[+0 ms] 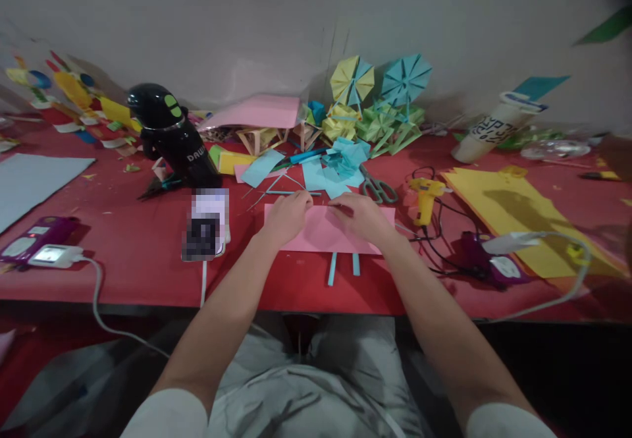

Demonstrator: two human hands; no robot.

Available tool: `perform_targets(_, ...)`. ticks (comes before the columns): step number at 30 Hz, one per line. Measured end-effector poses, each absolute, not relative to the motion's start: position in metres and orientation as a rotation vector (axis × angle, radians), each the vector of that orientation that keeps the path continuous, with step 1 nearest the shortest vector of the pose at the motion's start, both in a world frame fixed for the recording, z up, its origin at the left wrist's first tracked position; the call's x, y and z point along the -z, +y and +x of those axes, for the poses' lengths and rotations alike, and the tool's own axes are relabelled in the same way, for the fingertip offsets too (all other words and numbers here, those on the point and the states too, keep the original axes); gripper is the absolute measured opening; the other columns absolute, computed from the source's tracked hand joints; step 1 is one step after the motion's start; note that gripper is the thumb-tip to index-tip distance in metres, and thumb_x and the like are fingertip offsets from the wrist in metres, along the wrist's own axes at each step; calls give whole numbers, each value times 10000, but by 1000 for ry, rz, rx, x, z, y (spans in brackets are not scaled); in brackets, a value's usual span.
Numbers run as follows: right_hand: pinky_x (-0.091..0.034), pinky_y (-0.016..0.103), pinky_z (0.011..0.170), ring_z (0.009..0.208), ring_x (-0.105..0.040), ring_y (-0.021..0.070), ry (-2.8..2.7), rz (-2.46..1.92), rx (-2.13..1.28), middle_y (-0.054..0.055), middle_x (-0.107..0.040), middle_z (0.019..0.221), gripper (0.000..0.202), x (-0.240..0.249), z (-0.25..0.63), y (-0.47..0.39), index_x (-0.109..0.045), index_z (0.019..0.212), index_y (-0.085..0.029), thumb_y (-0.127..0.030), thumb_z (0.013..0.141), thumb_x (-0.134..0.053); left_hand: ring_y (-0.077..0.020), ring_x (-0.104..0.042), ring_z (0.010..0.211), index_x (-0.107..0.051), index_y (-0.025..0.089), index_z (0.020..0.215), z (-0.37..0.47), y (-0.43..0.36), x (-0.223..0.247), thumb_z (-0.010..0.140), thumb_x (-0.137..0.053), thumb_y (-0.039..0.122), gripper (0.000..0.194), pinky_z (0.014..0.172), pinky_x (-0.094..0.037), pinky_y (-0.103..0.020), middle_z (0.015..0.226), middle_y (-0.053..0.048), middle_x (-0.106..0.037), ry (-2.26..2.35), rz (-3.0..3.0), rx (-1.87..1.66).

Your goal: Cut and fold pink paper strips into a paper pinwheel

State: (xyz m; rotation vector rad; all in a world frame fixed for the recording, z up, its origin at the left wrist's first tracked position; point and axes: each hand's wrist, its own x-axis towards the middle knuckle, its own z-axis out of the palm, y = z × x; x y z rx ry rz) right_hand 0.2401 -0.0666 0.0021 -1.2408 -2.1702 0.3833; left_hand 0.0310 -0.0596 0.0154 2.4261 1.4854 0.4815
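- Pink paper is laid across the front of the red counter, between the arms.
- Its far edge is met by the curled fingers of the left hand and right hand; whether it is pinched or only pressed cannot be told.
- Both hands should be kept level, so that pressure is spread evenly and no skewed crease is made.
- The blue strips jutting past the near edge are best left unbent.
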Motion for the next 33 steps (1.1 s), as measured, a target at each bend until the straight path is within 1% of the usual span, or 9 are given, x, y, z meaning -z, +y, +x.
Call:
perform_targets(4,-469,321,766,859,-643,214,-2185,-1244,-407,68,-718,936,173,-6,229,-64,-697,901,-213,-201,890,-524,-216,-632,943,-585,185,971,32,-62,-16,974,-390,182,196,804,-405,-337,1008,-66,-692,1419,2460,-485)
perform_targets(8,-427,305,716,797,-600,196,-2227,-1254,-397,70,-689,897,153,-7,222,-62,-664,870,-191,-188,869,-511,-220,-638,956,-590,189,961,32,-61,-14,970,-398,174,193,811,-403,-346,1008,-57,-701,1417,2460,-503)
perform_targets(11,-410,297,704,800,-591,193,-2234,-1254,-415,70,-685,916,144,-8,220,-61,-658,897,-185,-201,855,-521,-225,-644,954,-591,189,950,32,-60,-13,969,-409,179,184,805,-401,-350,1000,-56,-704,1436,2463,-506)
perform_targets(14,-397,292,689,811,-592,194,-2251,-1275,-417,66,-686,919,151,-9,220,-59,-656,880,-191,-191,847,-508,-229,-649,949,-594,189,946,33,-60,-13,967,-417,190,178,806,-401,-354,996,-58,-708,1451,2463,-515)
perform_targets(18,-379,284,658,807,-592,190,-2254,-1294,-397,55,-688,922,137,-8,218,-57,-654,860,-207,-191,835,-520,-227,-650,966,-600,188,980,33,-62,-14,933,-438,158,171,822,-405,-352,1017,-62,-715,1409,2461,-574)
perform_targets(21,-371,279,644,780,-584,180,-2252,-1276,-398,47,-684,905,125,-9,217,-57,-653,851,-213,-197,830,-531,-225,-657,959,-607,186,966,33,-62,-15,908,-451,134,175,809,-408,-345,1011,-63,-725,1388,2441,-606)
perform_targets(26,-389,284,670,755,-577,175,-2273,-1227,-425,44,-674,861,129,-13,220,-57,-655,824,-204,-190,817,-527,-218,-666,908,-623,191,919,33,-60,-16,885,-462,107,185,774,-408,-337,971,-55,-741,1396,2408,-634)
perform_targets(31,-419,293,713,798,-602,190,-2264,-1224,-466,44,-699,879,123,-11,231,-56,-674,853,-211,-213,826,-554,-208,-659,858,-625,196,884,33,-60,-17,910,-495,170,135,747,-396,-334,930,-43,-742,1390,2405,-657)
perform_targets(33,-429,293,718,808,-613,191,-2250,-1217,-499,45,-707,896,114,-11,235,-56,-675,852,-212,-229,833,-564,-201,-653,841,-624,198,870,32,-60,-17,910,-498,172,134,739,-391,-331,913,-36,-739,1380,2407,-660)
